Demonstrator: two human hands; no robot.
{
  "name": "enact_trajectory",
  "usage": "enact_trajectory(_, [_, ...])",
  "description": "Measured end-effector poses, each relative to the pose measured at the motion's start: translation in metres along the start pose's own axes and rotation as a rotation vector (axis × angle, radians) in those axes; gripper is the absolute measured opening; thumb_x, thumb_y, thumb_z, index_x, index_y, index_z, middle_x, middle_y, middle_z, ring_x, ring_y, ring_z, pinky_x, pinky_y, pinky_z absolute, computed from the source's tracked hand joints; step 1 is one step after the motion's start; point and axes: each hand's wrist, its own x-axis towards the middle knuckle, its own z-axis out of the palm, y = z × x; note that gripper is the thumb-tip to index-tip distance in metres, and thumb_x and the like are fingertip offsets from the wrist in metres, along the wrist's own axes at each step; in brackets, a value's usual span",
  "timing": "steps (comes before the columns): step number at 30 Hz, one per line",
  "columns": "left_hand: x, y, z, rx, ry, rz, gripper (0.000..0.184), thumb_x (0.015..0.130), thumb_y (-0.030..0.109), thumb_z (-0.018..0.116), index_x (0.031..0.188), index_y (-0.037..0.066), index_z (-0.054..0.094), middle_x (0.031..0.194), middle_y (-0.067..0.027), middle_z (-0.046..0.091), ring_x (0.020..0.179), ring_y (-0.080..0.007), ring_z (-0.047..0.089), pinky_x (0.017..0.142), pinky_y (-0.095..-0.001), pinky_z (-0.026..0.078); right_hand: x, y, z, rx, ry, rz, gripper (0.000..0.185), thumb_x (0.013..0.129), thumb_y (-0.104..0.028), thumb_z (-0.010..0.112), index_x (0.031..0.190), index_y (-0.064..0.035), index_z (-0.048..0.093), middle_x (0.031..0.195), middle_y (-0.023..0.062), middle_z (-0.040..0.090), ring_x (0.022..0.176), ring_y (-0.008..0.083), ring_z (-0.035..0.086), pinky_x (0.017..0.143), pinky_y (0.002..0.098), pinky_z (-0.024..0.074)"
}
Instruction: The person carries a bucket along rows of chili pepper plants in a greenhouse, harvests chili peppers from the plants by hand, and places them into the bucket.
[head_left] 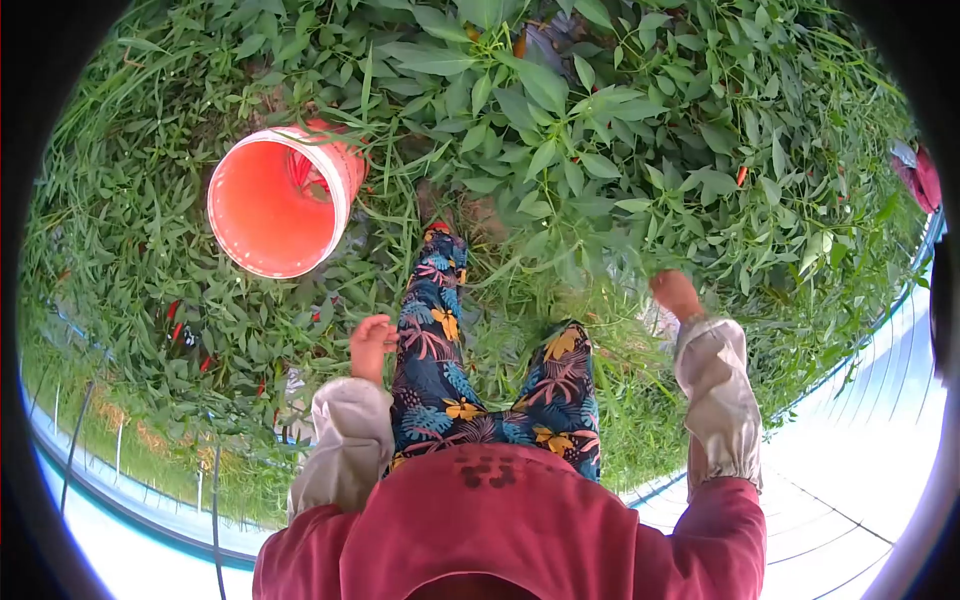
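My left hand is beside my left knee, its fingers loosely bent and apart, with nothing visible in them. At the edge of the pepper plants is my right hand; its back shows and its fingers are hidden below, so I cannot tell what they hold. A red bucket with a pale rim lies tilted among the plants, up and left of my left hand. Several red chili peppers show deep inside it. Another red chili pepper hangs in the leaves at the right.
Patterned trousers cover my legs, which are in the grass between plant rows. More red chili peppers show low in the foliage at left. A dark red cloth-like thing is at the far right. Thin poles stand at lower left.
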Motion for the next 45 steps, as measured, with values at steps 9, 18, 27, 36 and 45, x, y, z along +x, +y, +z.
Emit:
enact_trajectory(9, [-0.032, -0.006, 0.004, -0.088, 0.002, 0.046, 0.018, 0.088, 0.012, 0.053, 0.103, 0.004, 0.057, 0.086, -0.0074, 0.062, 0.073, -0.0166, 0.061, 0.062, -0.029, 0.05, 0.138, -0.142, -0.107, 1.51, 0.35, 0.087, 0.024, 0.087, -0.023, 0.056, 0.101, -0.0042, 0.063, 0.071, 0.0021, 0.061, 0.053, 0.0089, 0.051, 0.048, 0.0229, 0.041])
enact_trajectory(18, [-0.05, -0.044, 0.0, -0.105, 0.213, -0.033, 0.016, 0.088, 0.011, 0.053, 0.101, 0.006, 0.059, 0.084, -0.0074, 0.063, 0.072, -0.0168, 0.062, 0.06, -0.0288, 0.051, 0.209, -0.142, -0.116, 1.431, 0.244, 0.46, 0.01, 0.081, -0.007, 0.053, 0.082, -0.0003, 0.06, 0.065, 0.0062, 0.063, 0.046, 0.0106, 0.051, 0.039, 0.027, 0.0407])
enact_trajectory(27, [-0.064, 0.007, 0.119, -0.035, 0.03, 0.076, 0.017, 0.089, 0.011, 0.051, 0.102, 0.002, 0.057, 0.087, -0.0082, 0.062, 0.074, -0.0158, 0.061, 0.062, -0.027, 0.051, 0.172, -0.141, -0.067, 1.923, 0.353, 0.096, 0.008, 0.081, -0.012, 0.061, 0.078, -0.0049, 0.059, 0.061, 0.0005, 0.057, 0.047, 0.0048, 0.045, 0.043, 0.0195, 0.0352])
enact_trajectory(36, [-0.09, 0.12, 0.257, -0.001, -0.225, 0.278, 0.02, 0.09, 0.012, 0.053, 0.106, 0.002, 0.056, 0.091, -0.0069, 0.061, 0.082, -0.0143, 0.06, 0.07, -0.0263, 0.048, 0.0, -0.181, -0.04, 1.315, 0.489, -0.285, 0.013, 0.077, -0.014, 0.065, 0.087, -0.0063, 0.06, 0.068, 0.0084, 0.061, 0.055, 0.0237, 0.058, 0.053, 0.0327, 0.047])
enact_trajectory(45, [-0.032, 0.208, 0.32, 0.197, -0.402, 0.523, 0.021, 0.09, 0.019, 0.053, 0.1, 0.001, 0.058, 0.088, -0.0069, 0.062, 0.076, -0.0148, 0.06, 0.067, -0.0271, 0.048, 0.001, -0.152, -0.067, 1.904, 0.366, -0.331, 0.021, 0.087, -0.012, 0.059, 0.104, -0.0001, 0.059, 0.082, 0.0042, 0.062, 0.074, 0.0097, 0.057, 0.068, 0.0225, 0.0461])
